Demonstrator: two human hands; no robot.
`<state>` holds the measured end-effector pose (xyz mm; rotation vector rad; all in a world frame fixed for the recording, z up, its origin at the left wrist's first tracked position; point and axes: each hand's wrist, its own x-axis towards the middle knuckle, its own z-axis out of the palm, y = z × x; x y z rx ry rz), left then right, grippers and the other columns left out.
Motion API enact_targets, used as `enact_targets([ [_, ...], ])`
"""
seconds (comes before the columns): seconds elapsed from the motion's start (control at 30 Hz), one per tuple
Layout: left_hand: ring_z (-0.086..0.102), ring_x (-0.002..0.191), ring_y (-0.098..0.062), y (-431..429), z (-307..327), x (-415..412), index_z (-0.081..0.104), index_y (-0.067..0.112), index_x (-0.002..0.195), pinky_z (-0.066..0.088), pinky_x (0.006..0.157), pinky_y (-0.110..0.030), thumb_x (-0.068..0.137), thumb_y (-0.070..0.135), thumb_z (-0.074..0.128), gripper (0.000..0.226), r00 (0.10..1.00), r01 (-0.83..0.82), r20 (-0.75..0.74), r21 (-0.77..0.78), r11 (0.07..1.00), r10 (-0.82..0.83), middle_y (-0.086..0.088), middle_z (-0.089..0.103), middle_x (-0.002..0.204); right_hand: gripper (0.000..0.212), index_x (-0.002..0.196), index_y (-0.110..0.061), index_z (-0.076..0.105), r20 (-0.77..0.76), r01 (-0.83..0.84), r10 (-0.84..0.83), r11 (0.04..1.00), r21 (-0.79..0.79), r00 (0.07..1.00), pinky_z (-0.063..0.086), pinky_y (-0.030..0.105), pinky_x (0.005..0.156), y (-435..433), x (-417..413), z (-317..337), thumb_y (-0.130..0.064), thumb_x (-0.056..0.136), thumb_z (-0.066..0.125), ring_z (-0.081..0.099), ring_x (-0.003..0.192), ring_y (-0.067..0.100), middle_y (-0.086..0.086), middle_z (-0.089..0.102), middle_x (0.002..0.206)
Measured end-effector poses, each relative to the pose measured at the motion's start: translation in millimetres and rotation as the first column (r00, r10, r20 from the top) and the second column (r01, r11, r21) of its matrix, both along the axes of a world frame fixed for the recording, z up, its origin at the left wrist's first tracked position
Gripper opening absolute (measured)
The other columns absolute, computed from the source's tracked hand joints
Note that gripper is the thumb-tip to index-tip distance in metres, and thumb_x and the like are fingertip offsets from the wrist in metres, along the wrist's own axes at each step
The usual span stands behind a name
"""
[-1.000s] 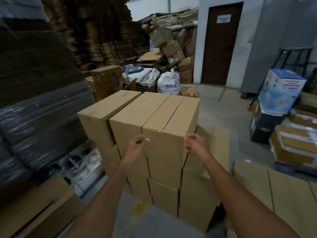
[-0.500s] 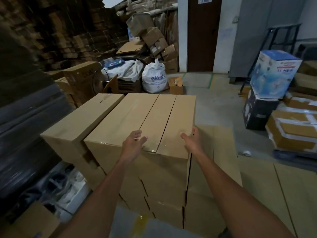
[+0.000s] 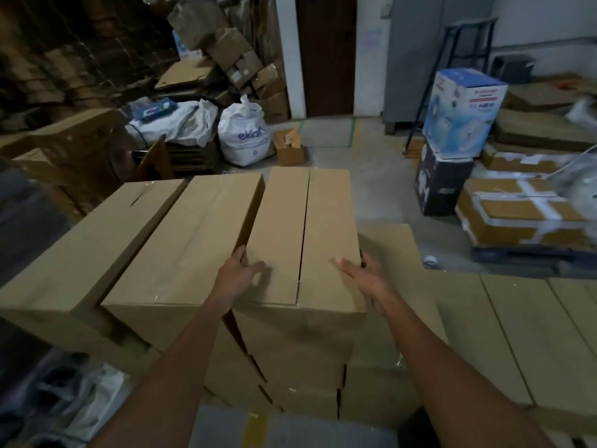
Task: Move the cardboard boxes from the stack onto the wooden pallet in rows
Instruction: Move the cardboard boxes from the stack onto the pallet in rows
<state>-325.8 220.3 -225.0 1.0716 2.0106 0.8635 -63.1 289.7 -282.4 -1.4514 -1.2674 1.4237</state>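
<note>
Three boxes are sitting side by side atop the stack (image 3: 290, 379), and both hands are clamping the rightmost box (image 3: 281, 227) near its close end. The left hand (image 3: 240, 274) is curling over the box's left top edge, some digits lying on the lid and others dipping into the gap beside the middle box (image 3: 193, 247), likely because that narrow gap is the only way to a side face. The right hand (image 3: 363, 274) is hooking the free right edge, thumb on top and fingers going down the side. Squeezing from opposite sides is probably sparing the lid's open centre seam from any pull. The box is riding a little above its neighbour, so a lift seems to be starting. Low boxes (image 3: 517, 334) are lying in rows to the right, probably the target; the pallet itself is not showing under them.
</note>
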Motion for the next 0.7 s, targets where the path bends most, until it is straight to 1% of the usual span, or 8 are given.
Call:
enact_targets([
  [0.13, 0.050, 0.133, -0.026, 9.9, 2.3, -6.0, 0.043, 0.021, 0.152, 0.039, 0.115, -0.050, 0.078, 0.039, 0.085, 0.087, 0.996, 0.025, 0.084, -0.002, 1.000, -0.024, -0.001, 0.056, 0.145, 0.059, 0.131, -0.021, 0.064, -0.081, -0.004, 0.000, 0.999, -0.045, 0.997, 0.054, 0.050, 0.099, 0.6, 2.4, 0.4, -0.044, 0.079, 0.081, 0.070, 0.107, 0.021, 0.000, 0.074, 0.118],
  [0.2, 0.054, 0.127, -0.022, 10.8, 7.2, -4.6, 0.046, 0.019, 0.146, 0.042, 0.111, -0.045, 0.077, 0.036, 0.087, 0.082, 0.991, 0.047, 0.121, 0.025, 0.999, -0.050, 0.004, 0.060, 0.135, 0.052, 0.132, -0.020, 0.063, -0.095, 0.011, -0.015, 0.999, -0.039, 0.995, 0.054, 0.049, 0.099, -0.5, 4.4, 9.3, -0.040, 0.086, 0.077, 0.069, 0.108, 0.024, 0.002, 0.072, 0.120],
  [0.27, 0.049, 0.118, -0.017, 5.9, 16.6, 2.1, 0.039, 0.022, 0.139, 0.038, 0.103, -0.036, 0.082, 0.034, 0.083, 0.073, 0.986, 0.052, 0.155, 0.043, 0.998, -0.058, 0.009, 0.052, 0.125, 0.046, 0.131, -0.021, 0.064, -0.104, 0.013, -0.014, 1.000, -0.009, 0.995, 0.055, 0.045, 0.098, -2.4, 8.9, 20.6, -0.037, 0.089, 0.074, 0.069, 0.106, 0.022, 0.002, 0.072, 0.120],
  [0.33, 0.049, 0.109, -0.015, -0.3, 25.0, 11.1, 0.034, 0.025, 0.135, 0.037, 0.094, -0.035, 0.083, 0.033, 0.082, 0.071, 0.980, 0.043, 0.190, 0.067, 0.997, -0.055, 0.008, 0.050, 0.122, 0.041, 0.129, -0.021, 0.065, -0.109, -0.005, 0.008, 0.999, 0.032, 0.994, 0.057, 0.038, 0.093, -1.9, 16.5, 31.2, -0.035, 0.091, 0.072, 0.070, 0.103, 0.019, 0.001, 0.073, 0.118],
  [0.4, 0.052, 0.102, -0.011, -6.7, 29.8, 18.0, 0.034, 0.023, 0.133, 0.040, 0.084, -0.032, 0.082, 0.033, 0.082, 0.071, 0.976, 0.023, 0.212, 0.110, 0.994, -0.046, 0.005, 0.054, 0.122, 0.035, 0.127, -0.024, 0.064, -0.119, -0.025, 0.034, 0.997, 0.073, 0.992, 0.057, 0.021, 0.074, -2.6, 25.6, 45.6, -0.031, 0.094, 0.070, 0.069, 0.093, 0.008, -0.006, 0.073, 0.110],
  [0.47, 0.052, 0.102, -0.010, -13.1, 36.1, 28.8, 0.035, 0.022, 0.132, 0.039, 0.074, -0.029, 0.081, 0.034, 0.083, 0.071, 0.977, -0.003, 0.211, 0.176, 0.984, -0.035, 0.004, 0.055, 0.121, 0.034, 0.126, -0.029, 0.062, -0.122, -0.034, 0.049, 0.991, 0.126, 0.991, 0.050, 0.008, 0.058, -6.8, 36.7, 66.2, -0.030, 0.094, 0.070, 0.065, 0.084, -0.004, -0.013, 0.069, 0.102],
  [0.6, 0.056, 0.114, -0.017, -26.2, 43.9, 58.5, 0.035, 0.028, 0.142, 0.046, 0.090, -0.037, 0.073, 0.036, 0.089, 0.087, 0.966, -0.002, 0.248, 0.283, 0.959, -0.071, 0.004, 0.054, 0.131, 0.036, 0.125, -0.035, 0.059, -0.097, -0.027, 0.047, 0.979, 0.200, 0.994, 0.050, 0.012, 0.059, -29.6, 71.7, 89.6, -0.032, 0.091, 0.073, 0.065, 0.086, -0.002, -0.019, 0.067, 0.100],
  [0.7, 0.058, 0.105, -0.006, -41.0, 56.8, 89.9, 0.041, 0.034, 0.150, 0.047, 0.083, -0.028, 0.074, 0.034, 0.089, 0.089, 0.967, 0.071, 0.204, 0.357, 0.932, -0.152, 0.009, 0.060, 0.125, 0.040, 0.126, -0.037, 0.059, -0.086, 0.023, -0.001, 0.967, 0.253, 0.996, 0.053, 0.022, 0.069, -58.8, 106.1, 106.0, -0.033, 0.089, 0.074, 0.066, 0.093, 0.006, -0.018, 0.067, 0.101],
])
